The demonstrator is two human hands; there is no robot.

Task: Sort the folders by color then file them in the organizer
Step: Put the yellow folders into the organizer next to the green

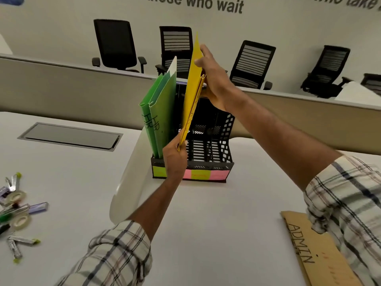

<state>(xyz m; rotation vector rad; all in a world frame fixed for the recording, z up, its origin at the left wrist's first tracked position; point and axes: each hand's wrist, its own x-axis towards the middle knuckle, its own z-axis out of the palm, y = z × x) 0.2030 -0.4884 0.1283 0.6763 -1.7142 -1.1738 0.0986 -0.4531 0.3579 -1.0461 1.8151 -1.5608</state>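
- Soft, even indoor light, fairly bright; it probably comes from above.
- Only a faint shadow lies on the table (216, 223) at the foot of the organizer (226, 129).
- Wide-angle bending: the wall lettering (206, 3) curves near the border.
- The tape rolls (20, 220) at the left edge look soft and a little smeared.

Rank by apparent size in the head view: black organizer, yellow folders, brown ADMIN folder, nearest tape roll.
1. Black organizer.
2-3. Unsure: yellow folders show edge-on; brown ADMIN folder is nearer, cut by the frame.
4. Tape roll.
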